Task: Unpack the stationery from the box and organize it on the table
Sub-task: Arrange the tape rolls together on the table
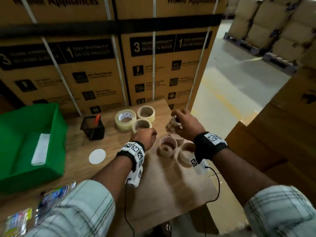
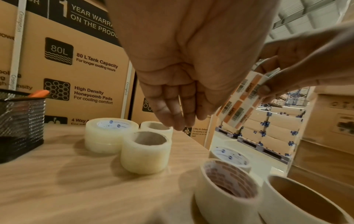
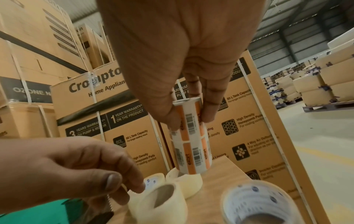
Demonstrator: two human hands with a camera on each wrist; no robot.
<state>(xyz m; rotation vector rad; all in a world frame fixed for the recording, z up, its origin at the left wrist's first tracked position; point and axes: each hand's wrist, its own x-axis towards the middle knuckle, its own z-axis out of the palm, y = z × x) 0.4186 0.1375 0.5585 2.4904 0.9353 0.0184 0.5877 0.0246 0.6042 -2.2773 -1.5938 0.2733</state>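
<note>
Standing at the left end of the wooden tabletop [image 1: 109, 142], the green box [image 1: 56, 134] holds a white packet [image 1: 41, 148]. A black mesh pen holder [image 1: 92, 128] sits beside it, with clear tape rolls [image 1: 125, 120] grouped behind and masking tape rolls [image 1: 168, 146] nearer the person. The right hand [image 1: 186, 124] pinches a roll of orange barcode labels [image 3: 193, 145] between thumb and fingers, raised above the tabletop. The left hand [image 1: 146, 136] hovers over one clear roll, fingers loosely curled, its grip holding nothing.
</note>
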